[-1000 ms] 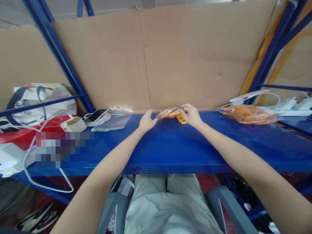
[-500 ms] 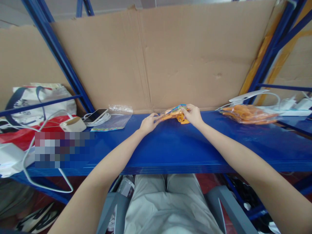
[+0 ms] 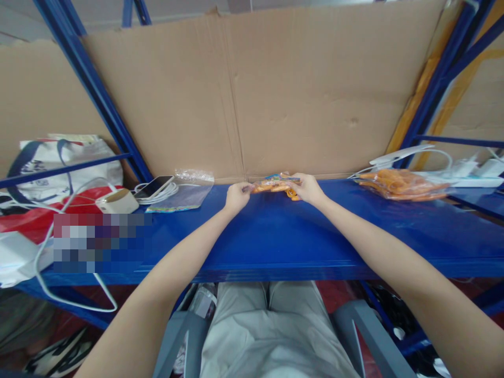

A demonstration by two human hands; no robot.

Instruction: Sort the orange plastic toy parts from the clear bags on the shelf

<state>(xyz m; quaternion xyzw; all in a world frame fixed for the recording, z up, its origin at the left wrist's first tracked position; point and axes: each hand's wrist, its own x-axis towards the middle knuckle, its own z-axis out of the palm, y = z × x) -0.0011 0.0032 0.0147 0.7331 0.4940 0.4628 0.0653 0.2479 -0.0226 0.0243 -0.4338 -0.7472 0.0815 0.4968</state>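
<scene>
A small clear plastic bag with orange pieces inside (image 3: 271, 184) lies stretched between my two hands at the back of the blue shelf (image 3: 275, 236), close to the cardboard wall. My left hand (image 3: 236, 197) is closed, pinching the bag's left end. My right hand (image 3: 307, 188) is closed on its right end, with a loose orange piece (image 3: 292, 194) just under the fingers. Both forearms reach forward over the shelf.
A bigger bag of orange pieces (image 3: 397, 184) lies at the right with white cables and chargers (image 3: 472, 170). At the left are flat clear bags (image 3: 183, 195), a phone (image 3: 154, 186), a white device (image 3: 117, 200) and a tote bag (image 3: 59, 163). Cardboard (image 3: 252, 94) lines the back.
My left hand has slid right and closed on the bag's left end. The bag, tilted up half a second ago, is now pulled flat and level between both hands.
</scene>
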